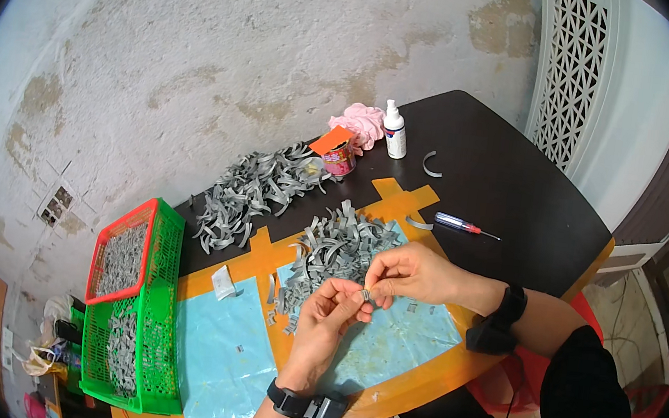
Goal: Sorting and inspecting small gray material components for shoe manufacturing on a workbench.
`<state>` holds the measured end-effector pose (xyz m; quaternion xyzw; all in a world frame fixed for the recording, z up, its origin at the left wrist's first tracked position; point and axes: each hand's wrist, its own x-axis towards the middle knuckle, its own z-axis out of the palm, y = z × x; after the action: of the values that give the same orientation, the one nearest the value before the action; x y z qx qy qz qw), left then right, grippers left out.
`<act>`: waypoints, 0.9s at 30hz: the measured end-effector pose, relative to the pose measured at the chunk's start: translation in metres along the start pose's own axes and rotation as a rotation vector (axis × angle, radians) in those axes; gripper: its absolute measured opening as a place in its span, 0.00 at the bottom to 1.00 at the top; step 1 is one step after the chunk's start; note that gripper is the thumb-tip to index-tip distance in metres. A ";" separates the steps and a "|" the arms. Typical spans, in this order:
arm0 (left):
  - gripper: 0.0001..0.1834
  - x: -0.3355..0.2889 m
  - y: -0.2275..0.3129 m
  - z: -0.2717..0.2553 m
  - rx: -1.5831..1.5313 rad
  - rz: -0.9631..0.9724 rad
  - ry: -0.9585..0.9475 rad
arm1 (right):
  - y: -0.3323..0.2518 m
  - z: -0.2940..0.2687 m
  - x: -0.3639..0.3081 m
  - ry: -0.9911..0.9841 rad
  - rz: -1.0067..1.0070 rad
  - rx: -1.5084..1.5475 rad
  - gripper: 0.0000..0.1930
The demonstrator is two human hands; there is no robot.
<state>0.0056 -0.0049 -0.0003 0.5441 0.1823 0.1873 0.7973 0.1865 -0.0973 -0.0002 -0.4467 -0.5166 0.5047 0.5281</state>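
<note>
My left hand (325, 324) and my right hand (418, 275) meet above a blue sheet (410, 346) at the table's near side. Between their fingertips they pinch a small grey piece (367, 295), partly covered by the fingers; its exact kind is too small to make out. Just beyond my hands lies a heap of curved grey strips (338, 247). Several tiny grey bits (412, 307) are scattered on the sheet beside my right wrist. A black band with a device sits on each wrist.
A larger strip heap (250, 187) lies by the wall, near a tin (340, 162), pink cloth (363, 121) and white bottle (395, 133). A screwdriver (458, 223) lies right. Left stand a green basket (163, 305) and a red-rimmed one (146, 258), both holding grey pieces.
</note>
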 end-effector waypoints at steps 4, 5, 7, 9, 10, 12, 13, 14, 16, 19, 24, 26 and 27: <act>0.05 0.000 -0.001 -0.003 -0.097 -0.031 0.011 | -0.001 0.009 0.000 0.086 -0.072 0.090 0.04; 0.04 0.000 -0.002 -0.003 -0.096 -0.041 0.003 | -0.001 0.009 0.000 0.085 -0.071 0.089 0.04; 0.04 0.000 0.001 0.000 -0.092 -0.055 0.021 | 0.000 0.009 0.000 0.050 -0.081 0.050 0.02; 0.04 0.000 0.002 0.001 -0.088 -0.068 0.041 | 0.003 0.008 0.001 0.049 -0.107 -0.040 0.02; 0.04 0.000 0.002 -0.001 -0.094 -0.084 0.035 | 0.005 0.007 0.001 0.047 -0.133 -0.130 0.02; 0.04 0.000 0.001 -0.002 -0.101 -0.100 0.030 | 0.007 0.005 0.002 0.045 -0.218 -0.218 0.02; 0.04 0.000 0.000 -0.002 -0.106 -0.109 0.028 | 0.008 0.004 0.003 0.044 -0.302 -0.305 0.02; 0.04 0.000 0.000 -0.002 -0.111 -0.117 0.027 | 0.006 0.004 0.003 0.043 -0.302 -0.305 0.02; 0.04 0.000 0.000 0.000 -0.101 -0.109 0.038 | 0.003 0.005 0.003 0.011 -0.375 -0.442 0.03; 0.04 0.000 0.002 0.003 -0.085 -0.071 0.058 | -0.002 0.006 0.003 0.049 -0.544 -0.637 0.04; 0.03 -0.001 0.002 0.001 -0.113 -0.052 0.084 | -0.009 0.011 -0.001 0.123 -0.558 -0.613 0.04; 0.07 -0.001 -0.001 -0.003 -0.134 -0.041 0.028 | -0.008 0.010 -0.001 0.149 -0.566 -0.605 0.04; 0.07 -0.001 0.002 0.001 -0.134 -0.041 0.028 | -0.006 0.009 0.000 0.154 -0.593 -0.621 0.05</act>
<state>0.0044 -0.0055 0.0019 0.4831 0.1915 0.1901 0.8330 0.1780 -0.0988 0.0066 -0.4530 -0.7088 0.1170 0.5280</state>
